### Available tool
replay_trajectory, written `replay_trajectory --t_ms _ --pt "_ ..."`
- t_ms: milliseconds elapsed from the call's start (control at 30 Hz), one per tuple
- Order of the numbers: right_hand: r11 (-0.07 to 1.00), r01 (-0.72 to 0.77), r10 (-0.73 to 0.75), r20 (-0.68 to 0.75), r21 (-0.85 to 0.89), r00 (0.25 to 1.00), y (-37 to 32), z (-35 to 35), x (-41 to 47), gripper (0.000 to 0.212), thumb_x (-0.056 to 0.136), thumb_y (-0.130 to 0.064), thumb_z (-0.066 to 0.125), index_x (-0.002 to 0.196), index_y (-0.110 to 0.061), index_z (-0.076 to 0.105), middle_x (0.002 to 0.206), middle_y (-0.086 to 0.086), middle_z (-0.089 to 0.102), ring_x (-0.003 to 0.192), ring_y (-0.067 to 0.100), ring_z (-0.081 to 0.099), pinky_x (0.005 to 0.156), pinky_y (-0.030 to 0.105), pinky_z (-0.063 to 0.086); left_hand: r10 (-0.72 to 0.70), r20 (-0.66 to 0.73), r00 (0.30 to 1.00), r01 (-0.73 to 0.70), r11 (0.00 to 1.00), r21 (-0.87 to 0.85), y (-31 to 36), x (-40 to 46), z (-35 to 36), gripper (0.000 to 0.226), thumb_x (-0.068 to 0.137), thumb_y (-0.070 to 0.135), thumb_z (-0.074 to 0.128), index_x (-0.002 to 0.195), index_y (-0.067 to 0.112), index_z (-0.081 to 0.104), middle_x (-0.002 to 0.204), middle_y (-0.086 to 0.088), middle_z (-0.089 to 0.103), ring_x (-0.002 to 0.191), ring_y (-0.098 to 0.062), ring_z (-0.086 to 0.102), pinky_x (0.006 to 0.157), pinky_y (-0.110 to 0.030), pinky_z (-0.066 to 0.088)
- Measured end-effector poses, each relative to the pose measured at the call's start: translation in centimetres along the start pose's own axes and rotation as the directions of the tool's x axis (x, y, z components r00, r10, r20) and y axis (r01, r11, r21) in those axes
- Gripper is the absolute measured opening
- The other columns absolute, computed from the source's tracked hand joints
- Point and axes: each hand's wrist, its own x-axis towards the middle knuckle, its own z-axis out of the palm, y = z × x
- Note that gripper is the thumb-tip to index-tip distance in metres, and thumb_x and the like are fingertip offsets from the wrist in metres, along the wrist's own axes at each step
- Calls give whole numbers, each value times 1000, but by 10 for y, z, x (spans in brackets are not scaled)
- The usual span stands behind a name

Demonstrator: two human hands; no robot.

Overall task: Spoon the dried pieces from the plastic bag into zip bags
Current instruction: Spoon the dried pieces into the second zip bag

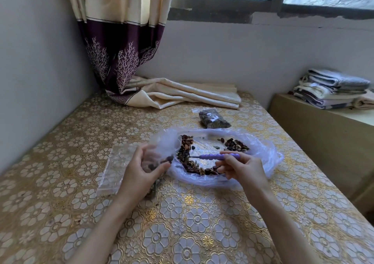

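here the right hand (241, 167) grips a purple spoon (217, 156), its tip among the dried pieces (187, 154) in the open plastic bag (263, 152) on the table (182, 233). left hand (139, 170) pinches a partly filled zip bag (155, 162) at the bag's left edge. empty zip bags (115, 168) lie just left; a filled zip bag (212, 118) sits behind.

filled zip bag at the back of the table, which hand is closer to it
Right. The right hand, holding the purple spoon, lies almost straight in front of the filled zip bag; the left hand is farther left.
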Motion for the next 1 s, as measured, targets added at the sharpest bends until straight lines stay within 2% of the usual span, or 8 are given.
replay_trajectory --t_ms 100,167,267,333,500,633,800,1000 --pt "998 -29 31 -41 49 999 0 0 1 12 90 1 54 88 -2 65 67 14 69 55 16 64 46 19 48 -2 57 998 -6 988 156 -6 1 -2 77 56 57 64 123 31 39 98 12 58 89 2 57 67 -8 42" --pt "996 -44 50 -81 72 995 0 -1 3 14 90 2 53 86 -2 65 66 14 68 54 16 63 46 17 48 5 82 997 -24 971 238 -9 0 -2 85 55 57 65 129 27 35 102 8 57 92 -6 56 72 -8 39" --pt "995 -47 58 -125 91 990 -1 -5 5 16 90 3 50 86 0 65 63 11 67 51 14 61 45 16 47 2 109 994 -38 946 322 -9 0 -2 89 61 50 74 134 23 30 113 0 53 105 -15 50 88 -24 41" --pt "995 -37 51 -148 97 988 -2 -8 5 16 90 3 50 84 -1 64 63 11 66 50 12 60 44 16 46 13 107 994 -51 931 363 -9 0 -1 85 66 40 77 135 21 31 116 0 53 108 -16 50 92 -28 40" --pt "992 36 -10 -205 123 979 -8 -13 4 16 89 2 51 82 1 64 63 11 64 50 13 56 43 16 43 52 113 992 -92 920 382 -6 -2 0 74 70 34 77 131 21 36 107 8 49 102 -11 49 86 -24 40" --pt "978 128 -86 -235 166 968 -14 -15 1 15 90 2 50 84 1 64 60 10 64 49 12 57 43 15 43 34 149 988 -90 915 393 -4 -2 1 73 73 32 76 132 23 34 108 8 47 100 -10 48 87 -27 44" --pt "950 237 -188 -234 203 954 -22 -10 -5 18 91 1 50 80 -3 64 56 5 66 47 9 57 42 14 42 5 165 986 -71 916 396 -4 -1 2 68 74 31 76 127 23 34 106 10 47 98 -10 49 79 -20 40" --pt "940 296 -275 -134 169 952 -24 2 -12 16 90 -1 53 84 -4 67 62 8 67 51 10 58 45 15 45 -24 164 986 -40 924 379 -4 0 3 74 73 30 76 130 25 29 127 1 51 114 -15 51 91 -25 41"
